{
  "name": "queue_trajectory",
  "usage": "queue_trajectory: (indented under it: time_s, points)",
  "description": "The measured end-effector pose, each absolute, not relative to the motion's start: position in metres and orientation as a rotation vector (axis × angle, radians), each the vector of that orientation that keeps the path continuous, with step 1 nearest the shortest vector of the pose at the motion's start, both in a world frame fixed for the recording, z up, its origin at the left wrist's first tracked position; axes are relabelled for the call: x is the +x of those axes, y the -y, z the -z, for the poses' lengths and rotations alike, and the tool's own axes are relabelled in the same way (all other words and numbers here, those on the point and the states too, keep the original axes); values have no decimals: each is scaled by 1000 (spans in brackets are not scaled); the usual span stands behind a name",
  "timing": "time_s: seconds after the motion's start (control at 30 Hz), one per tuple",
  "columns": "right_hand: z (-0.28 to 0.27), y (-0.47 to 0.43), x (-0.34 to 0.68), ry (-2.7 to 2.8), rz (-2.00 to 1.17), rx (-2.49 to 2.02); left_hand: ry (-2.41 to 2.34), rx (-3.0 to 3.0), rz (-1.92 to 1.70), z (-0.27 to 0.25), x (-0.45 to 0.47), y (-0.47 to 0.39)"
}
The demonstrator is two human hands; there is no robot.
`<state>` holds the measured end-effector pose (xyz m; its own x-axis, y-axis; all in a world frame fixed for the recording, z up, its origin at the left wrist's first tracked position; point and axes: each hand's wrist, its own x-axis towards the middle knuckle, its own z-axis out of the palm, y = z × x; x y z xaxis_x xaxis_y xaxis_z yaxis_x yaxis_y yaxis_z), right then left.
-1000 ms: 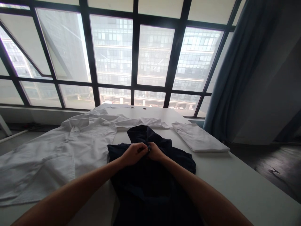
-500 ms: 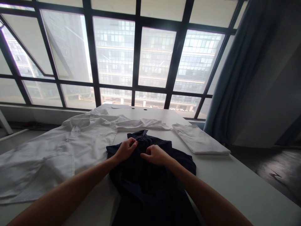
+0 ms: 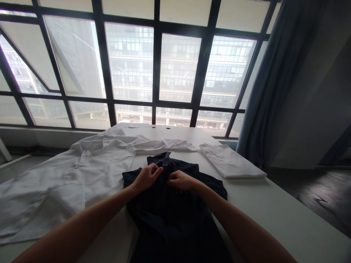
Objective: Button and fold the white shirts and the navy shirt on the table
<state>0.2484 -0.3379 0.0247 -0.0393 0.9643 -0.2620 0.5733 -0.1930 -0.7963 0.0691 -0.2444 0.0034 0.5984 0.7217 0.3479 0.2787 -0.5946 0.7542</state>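
Observation:
A dark navy shirt (image 3: 175, 219) lies on the white table in front of me, its collar (image 3: 160, 157) at the far end. My left hand (image 3: 148, 177) pinches the shirt's front just below the collar, thumb and fingers together. Slightly lower and to the right, my right hand (image 3: 181, 180) has its fingers curled closed on the same front. The fabric between the fingertips is too dark to make out in detail. The shirt's lower part runs toward me between my forearms.
A rumpled white garment (image 3: 104, 168) spreads over the table's left side, one sleeve reaching across behind the shirt. At the right lies a folded white cloth (image 3: 233, 162) on the white table (image 3: 255, 212). Beyond stand large windows and a blue curtain (image 3: 263, 102).
My right hand has turned, its fingers now curling downward into the shirt's front. My left hand stays near the collar, its thumb and fingers shifted slightly. The view has moved a little.

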Motion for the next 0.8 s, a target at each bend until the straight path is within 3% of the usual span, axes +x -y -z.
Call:
queue_trajectory:
  time_s: [0.33, 0.67, 0.8]
  points:
    - [-38, 343, 243, 1449, -1168, -1624, -557, 2225, -385, -8, 66, 251]
    - [-25, 334, 241, 1404, -1123, -1648, -522, 2274, -586, 7, 70, 246]
    - [-24, 335, 248, 1371, -1261, -1623, -443, 2258, -664, 11, 68, 249]
